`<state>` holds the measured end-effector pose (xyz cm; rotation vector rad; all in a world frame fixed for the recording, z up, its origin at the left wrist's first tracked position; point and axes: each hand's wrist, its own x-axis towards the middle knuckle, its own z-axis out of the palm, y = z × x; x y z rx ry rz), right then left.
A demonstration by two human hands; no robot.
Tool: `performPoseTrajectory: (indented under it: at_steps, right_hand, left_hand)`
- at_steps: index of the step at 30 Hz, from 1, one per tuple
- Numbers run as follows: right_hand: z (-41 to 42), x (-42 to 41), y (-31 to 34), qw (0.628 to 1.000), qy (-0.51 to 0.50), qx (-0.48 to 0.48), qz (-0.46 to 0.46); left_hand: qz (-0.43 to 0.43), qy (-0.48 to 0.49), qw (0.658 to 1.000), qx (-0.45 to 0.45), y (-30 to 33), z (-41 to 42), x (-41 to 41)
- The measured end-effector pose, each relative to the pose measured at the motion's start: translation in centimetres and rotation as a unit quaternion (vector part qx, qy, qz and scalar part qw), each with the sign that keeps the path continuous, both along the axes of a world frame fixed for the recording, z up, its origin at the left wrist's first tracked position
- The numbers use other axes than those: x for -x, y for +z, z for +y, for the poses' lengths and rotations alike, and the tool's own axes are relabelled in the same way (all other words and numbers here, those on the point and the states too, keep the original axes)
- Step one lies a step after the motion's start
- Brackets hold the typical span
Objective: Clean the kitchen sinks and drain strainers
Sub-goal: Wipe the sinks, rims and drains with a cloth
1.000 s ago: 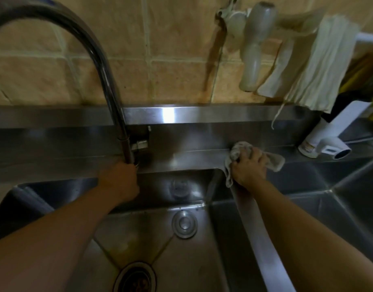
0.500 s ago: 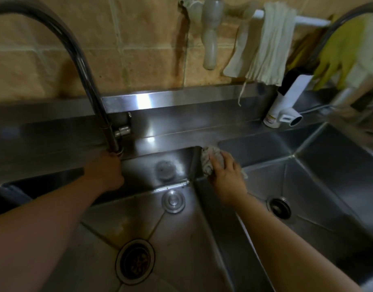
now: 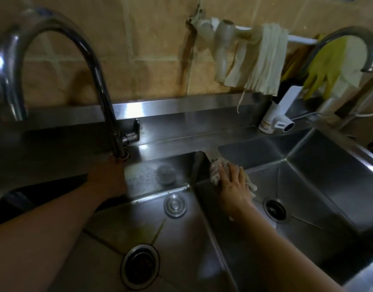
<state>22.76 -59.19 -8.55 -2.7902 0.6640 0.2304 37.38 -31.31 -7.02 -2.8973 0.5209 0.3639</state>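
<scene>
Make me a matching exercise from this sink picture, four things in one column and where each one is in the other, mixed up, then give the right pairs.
Things
1. rag
2. yellow glove
3. left hand
4. white bottle

Places
A. standing on the back ledge
B. at the base of the left faucet
C. hanging on the wall rail
D. under the right hand on the divider between the basins

Pairs: 1-D, 2-C, 3-B, 4-A
</scene>
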Motion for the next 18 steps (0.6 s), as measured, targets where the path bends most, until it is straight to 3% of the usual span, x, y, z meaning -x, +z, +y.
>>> performPoseTrajectory:
  at_steps: [7, 12, 18]
  right_hand:
    - [-0.2, -7.6, -1.1, 0.999, 0.024, 0.03, -0.009]
    - [-1.4, -12.8, -1.4, 0.999, 0.033, 0.002, -0.013]
    - [0.9, -15.5, -2.4, 0.999, 0.014, 0.033, -0.014]
  left_hand:
    - [-0.052, 0.0, 0.998, -0.031, -0.1, -0.7, -0.5]
    - [-0.079, 0.015, 0.997, -0.018, -0.9, -0.6, -0.6]
    - [-0.077, 0.032, 0.996, 0.009, -1.2, -0.8, -0.4]
